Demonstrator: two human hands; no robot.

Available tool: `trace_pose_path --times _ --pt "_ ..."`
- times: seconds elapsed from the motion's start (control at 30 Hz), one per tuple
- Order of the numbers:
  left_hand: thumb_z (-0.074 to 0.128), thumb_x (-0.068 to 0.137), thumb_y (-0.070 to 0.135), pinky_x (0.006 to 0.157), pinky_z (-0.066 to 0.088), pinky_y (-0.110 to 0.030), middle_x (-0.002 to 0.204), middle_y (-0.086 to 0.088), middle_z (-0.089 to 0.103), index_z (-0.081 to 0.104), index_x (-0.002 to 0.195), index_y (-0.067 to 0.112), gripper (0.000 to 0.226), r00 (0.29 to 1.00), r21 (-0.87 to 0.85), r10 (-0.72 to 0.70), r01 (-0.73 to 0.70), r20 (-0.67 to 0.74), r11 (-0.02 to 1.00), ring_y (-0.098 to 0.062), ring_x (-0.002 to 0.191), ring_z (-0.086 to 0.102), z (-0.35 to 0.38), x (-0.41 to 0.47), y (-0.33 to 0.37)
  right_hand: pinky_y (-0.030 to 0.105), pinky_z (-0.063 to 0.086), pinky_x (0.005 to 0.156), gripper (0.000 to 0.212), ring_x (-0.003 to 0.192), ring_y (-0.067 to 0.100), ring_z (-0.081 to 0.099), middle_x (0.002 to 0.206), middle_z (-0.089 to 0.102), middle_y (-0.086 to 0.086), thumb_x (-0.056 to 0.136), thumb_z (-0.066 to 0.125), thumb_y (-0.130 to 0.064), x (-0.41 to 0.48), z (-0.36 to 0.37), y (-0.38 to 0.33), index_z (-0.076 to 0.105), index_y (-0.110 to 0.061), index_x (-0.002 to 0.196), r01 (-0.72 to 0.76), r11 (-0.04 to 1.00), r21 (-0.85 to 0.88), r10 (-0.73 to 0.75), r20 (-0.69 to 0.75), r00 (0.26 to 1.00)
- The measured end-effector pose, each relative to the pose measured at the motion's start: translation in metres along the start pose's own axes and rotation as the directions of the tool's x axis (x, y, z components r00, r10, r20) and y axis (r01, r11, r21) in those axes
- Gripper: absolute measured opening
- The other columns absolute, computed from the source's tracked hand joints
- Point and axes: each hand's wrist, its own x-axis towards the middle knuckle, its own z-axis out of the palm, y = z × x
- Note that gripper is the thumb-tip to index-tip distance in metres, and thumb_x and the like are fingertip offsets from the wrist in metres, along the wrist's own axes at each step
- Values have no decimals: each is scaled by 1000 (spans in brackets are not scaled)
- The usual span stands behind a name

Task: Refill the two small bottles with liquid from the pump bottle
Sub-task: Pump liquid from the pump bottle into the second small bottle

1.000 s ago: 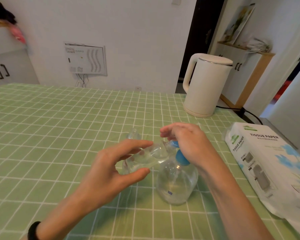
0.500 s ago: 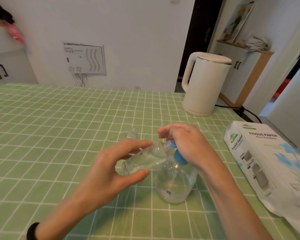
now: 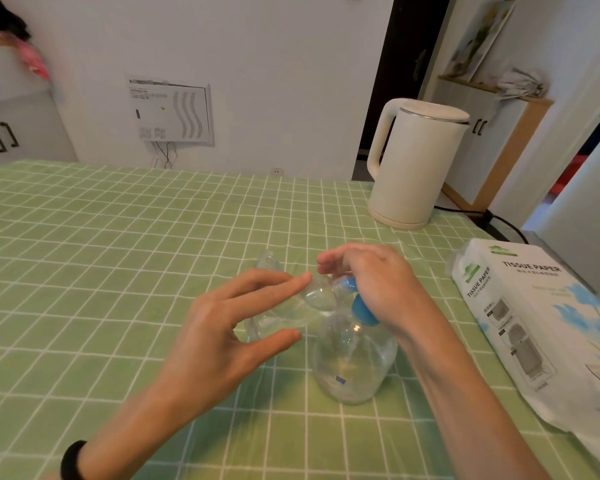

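The left hand holds a small clear bottle pinched between thumb and fingers. The bottle is tipped on its side, and its mouth meets the blue nozzle just beyond those fingertips. The right hand curls over the blue head of the pump bottle, which stands right under that palm on the green checked tablecloth. A second small bottle sits just past the left fingers (only its top shows). Beyond the right hand stands a cream electric kettle, and to that hand's right lies a tissue paper pack. A black wristband circles the left wrist.
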Motion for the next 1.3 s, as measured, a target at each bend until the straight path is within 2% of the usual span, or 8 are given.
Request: trace_pose_path --times 0.13,0.3,0.43,0.6,0.77,0.93,1.1,1.3 --pt "84 80 30 105 47 -12 129 18 70 66 137 31 60 1000 -27 3 -3 -3 1000 0 121 66 0 0 0 23 47 86 37 102 0 64 103 75 -14 99 42 -17 1 -4 -4 78 -27 98 17 999 -29 -17 -5 1000" --pt "83 80 41 104 49 -13 132 23 68 64 137 34 61 1000 -53 6 -6 5 999 1 122 65 -2 1 -2 25 48 88 33 102 2 65 103 75 -14 99 45 -20 3 -6 -6 78 -26 100 31 999 -37 -31 -4 1000" --pt "84 80 40 104 50 -14 131 18 68 65 138 31 61 1000 -43 6 -6 -6 999 1 121 65 -2 1 -3 20 45 79 36 98 0 65 98 76 -15 97 44 -16 4 -4 -5 78 -28 96 7 999 -36 -7 -8 1000" --pt "84 79 27 101 51 -14 128 13 71 67 135 28 58 1000 -41 7 -8 -13 999 -1 118 68 0 0 -2 29 50 92 37 101 3 66 97 77 -14 98 44 -17 1 0 -2 79 -28 95 -31 999 -23 31 4 1000" --pt "86 82 39 104 49 -13 131 18 69 66 137 31 60 1000 -50 6 -6 -8 999 -1 120 67 -1 -1 -3 20 46 80 33 98 -2 65 98 76 -15 98 46 -20 3 -5 -5 78 -28 96 19 1000 -20 -20 -10 1000" --pt "78 83 41 103 50 -14 132 19 69 65 138 33 57 1000 -60 4 -5 -15 998 -2 120 67 -2 0 -6 22 47 85 32 101 1 66 100 76 -15 98 47 -20 5 -7 -6 78 -29 97 3 1000 -25 -3 -4 1000" --pt "78 84 38 101 53 -18 129 13 71 66 136 29 55 1000 -59 11 -12 -14 998 -5 116 69 -1 1 -5 19 45 80 40 100 1 67 97 78 -12 98 41 -13 2 -3 -5 78 -26 95 -33 999 -16 33 11 999" --pt "77 82 41 102 50 -12 130 21 69 67 135 33 55 1000 -62 5 -6 -25 998 0 119 67 -2 1 -3 19 45 81 36 101 1 65 101 76 -13 98 44 -15 3 -5 -6 77 -27 97 -19 999 -30 19 -1 1000"
